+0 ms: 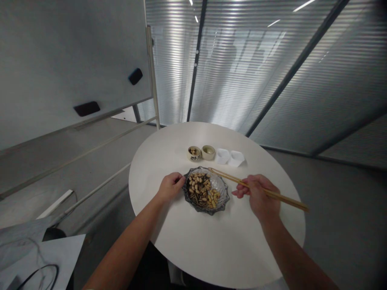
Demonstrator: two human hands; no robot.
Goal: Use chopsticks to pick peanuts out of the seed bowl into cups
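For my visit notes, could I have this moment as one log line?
left hand: touching clear bowl | right hand: holding chopsticks | inside: nuts

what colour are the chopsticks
The chopsticks are yellowish tan, seen best in the head view.

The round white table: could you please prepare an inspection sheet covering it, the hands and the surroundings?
Surface: round white table, pale top.
Things in use: glass bowl with a jagged rim, holding mixed nuts and seeds; wooden chopsticks.
Other containers: beyond the bowl, a cup with dark lettering holding nuts, a plain cup and white dishes.
Clutter: white sheet at lower left, off the table.
Hands: left hand at the bowl's rim; right hand gripping the chopsticks.
Cables: dark cord by the sheet; type unclear.
Surroundings: whiteboard at left; ribbed partition behind.
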